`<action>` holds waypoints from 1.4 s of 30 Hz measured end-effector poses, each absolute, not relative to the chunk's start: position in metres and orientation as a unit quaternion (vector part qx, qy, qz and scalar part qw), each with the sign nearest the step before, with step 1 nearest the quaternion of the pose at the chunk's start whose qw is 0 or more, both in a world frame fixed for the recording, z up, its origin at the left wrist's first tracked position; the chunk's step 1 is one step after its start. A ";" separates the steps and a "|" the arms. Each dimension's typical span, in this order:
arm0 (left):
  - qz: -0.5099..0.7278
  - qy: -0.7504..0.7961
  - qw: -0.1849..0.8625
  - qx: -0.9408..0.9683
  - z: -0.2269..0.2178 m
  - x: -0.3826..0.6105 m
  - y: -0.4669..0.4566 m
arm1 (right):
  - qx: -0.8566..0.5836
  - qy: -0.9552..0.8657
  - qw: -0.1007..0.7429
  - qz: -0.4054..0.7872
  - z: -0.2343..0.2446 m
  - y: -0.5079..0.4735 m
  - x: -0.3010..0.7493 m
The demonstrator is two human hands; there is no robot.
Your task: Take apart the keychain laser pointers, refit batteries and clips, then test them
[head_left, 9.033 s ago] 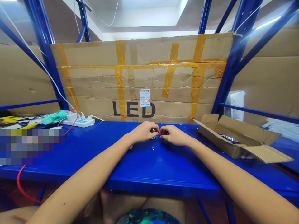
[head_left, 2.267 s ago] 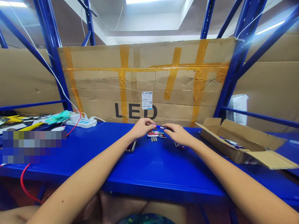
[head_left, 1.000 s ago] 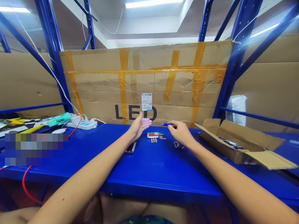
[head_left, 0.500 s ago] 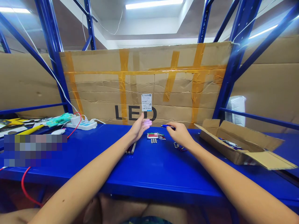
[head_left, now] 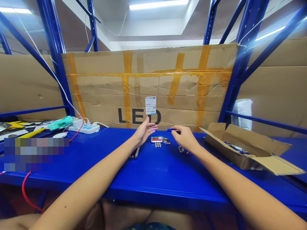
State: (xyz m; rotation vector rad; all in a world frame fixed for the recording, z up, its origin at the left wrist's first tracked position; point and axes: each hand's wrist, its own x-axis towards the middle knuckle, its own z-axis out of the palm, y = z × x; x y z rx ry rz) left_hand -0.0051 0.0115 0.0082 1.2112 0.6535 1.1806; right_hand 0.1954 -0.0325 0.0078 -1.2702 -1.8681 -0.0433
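Observation:
My right hand [head_left: 184,136] is closed around a slim blue penlight [head_left: 173,130], its tip directed left at my other palm. Opposite it, my left hand [head_left: 145,131] is held open, thumb up and fingers stretched out, with a faint purple tint on the fingertips. Between the hands lies a row of coloured metal penlights [head_left: 158,139] with small clips at their right ends. Several button cells [head_left: 157,144] sit just in front of them. Dark and silver tubes [head_left: 134,154] lie under my left wrist, partly hidden. Carabiner clips [head_left: 184,150] rest below my right hand.
An open cardboard box [head_left: 236,153] with metal items inside stands at the right. On the left are a white power strip [head_left: 87,128], cables, a green packet [head_left: 61,123] and yellow-handled tools. A taped cardboard sheet [head_left: 107,89] closes off the back of the blue table [head_left: 153,179].
The bright purple light on my left fingers has shrunk to a faint tint. My left hand has shifted slightly right; my right hand holds the penlight in nearly the same place.

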 end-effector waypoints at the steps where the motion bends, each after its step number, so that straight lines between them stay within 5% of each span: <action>1: 0.513 0.283 0.616 0.527 0.008 -0.005 0.012 | -0.508 -0.748 0.427 -0.017 0.008 -0.033 0.195; 42: 0.510 0.283 0.629 0.514 0.009 -0.003 0.009 | -0.533 -0.703 0.469 -0.049 0.008 -0.031 0.198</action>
